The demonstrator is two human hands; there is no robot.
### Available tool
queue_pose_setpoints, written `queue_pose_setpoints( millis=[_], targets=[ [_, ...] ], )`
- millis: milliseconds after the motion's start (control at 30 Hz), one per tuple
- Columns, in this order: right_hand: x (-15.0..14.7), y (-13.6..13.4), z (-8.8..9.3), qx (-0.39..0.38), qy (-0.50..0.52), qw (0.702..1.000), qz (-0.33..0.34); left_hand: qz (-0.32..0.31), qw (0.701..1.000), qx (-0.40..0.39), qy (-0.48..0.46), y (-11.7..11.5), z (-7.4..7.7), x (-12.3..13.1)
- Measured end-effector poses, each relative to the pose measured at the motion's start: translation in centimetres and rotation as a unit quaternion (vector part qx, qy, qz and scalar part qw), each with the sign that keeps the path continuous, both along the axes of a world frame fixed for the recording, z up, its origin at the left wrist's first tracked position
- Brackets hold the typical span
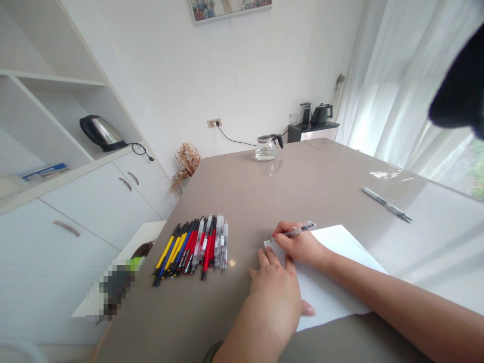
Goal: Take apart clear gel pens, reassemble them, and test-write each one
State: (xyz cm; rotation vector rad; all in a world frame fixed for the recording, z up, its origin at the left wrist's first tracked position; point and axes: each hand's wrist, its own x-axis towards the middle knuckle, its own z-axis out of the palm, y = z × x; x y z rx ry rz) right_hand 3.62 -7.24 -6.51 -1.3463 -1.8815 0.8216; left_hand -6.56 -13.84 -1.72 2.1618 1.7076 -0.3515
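A clear-barrelled pen (302,228) is gripped in my right hand (298,245), its tip down by the upper left corner of a white sheet of paper (333,297). My left hand (276,282) lies flat with fingers spread, over the paper's left edge and partly on the table. The sheet lies slanted under my right forearm, and its lower edge looks uneven. Left of my hands, a row of pens (192,244) lies side by side, with yellow, blue, red, black and clear barrels. Another clear pen (385,204) rests alone at the right.
The brown table (234,191) carries a glass pot (265,148) at its far end. Beyond it stand a black kettle (321,114) and a small cabinet (313,132). White shelving with a steel kettle (101,132) fills the left side. Sheer curtains hang at the right.
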Motion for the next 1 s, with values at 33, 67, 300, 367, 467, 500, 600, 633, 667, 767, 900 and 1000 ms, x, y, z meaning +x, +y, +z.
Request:
queue_pose_setpoints(
  millis=[33, 67, 300, 367, 467, 500, 600, 633, 667, 767, 900, 1000],
  targets=[
    [-0.02, 0.00, 0.02, 0.001, -0.001, 1.000, 0.001, -0.001, 1.000, 0.003, -0.002, -0.01, -0.01, -0.01],
    [-0.04, -0.01, 0.05, 0.002, -0.002, 1.000, 0.001, -0.001, 1.000, 0.005, -0.003, -0.03, -0.01, -0.01],
    [-0.03, -0.12, 0.10, -0.009, -0.002, 1.000, 0.010, 0.001, 1.000, -0.013, 0.001, 0.04, 0.23, 0.13],
    [-0.01, -0.11, 0.03, -0.006, 0.001, 1.000, 0.006, 0.003, 1.000, -0.014, 0.000, 0.06, 0.26, 0.14],
    [0.01, -0.06, -0.05, 0.004, 0.003, 1.000, -0.004, 0.005, 1.000, -0.008, -0.005, 0.03, 0.17, 0.09],
    [0.01, -0.04, -0.07, 0.007, 0.003, 1.000, -0.006, 0.005, 1.000, -0.005, -0.005, 0.01, 0.12, 0.06],
    [-0.02, 0.03, -0.09, 0.009, 0.000, 1.000, -0.010, 0.001, 1.000, 0.002, -0.005, -0.01, -0.04, -0.01],
    [-0.03, 0.05, -0.09, 0.009, 0.000, 1.000, -0.013, 0.000, 1.000, 0.001, -0.004, -0.02, -0.06, -0.02],
    [-0.04, 0.06, -0.08, 0.009, 0.000, 1.000, -0.015, -0.001, 1.000, -0.001, -0.003, -0.01, -0.06, -0.02],
    [-0.06, 0.07, -0.06, 0.006, 0.002, 1.000, -0.015, -0.001, 1.000, -0.004, -0.002, -0.01, 0.08, 0.00],
    [-0.03, 0.06, -0.08, 0.008, 0.001, 1.000, -0.010, 0.003, 1.000, -0.010, -0.001, 0.01, 0.25, 0.04],
    [0.01, 0.02, -0.13, 0.009, -0.001, 1.000, -0.011, 0.005, 1.000, -0.011, 0.000, 0.04, 0.21, 0.05]
  ],
)
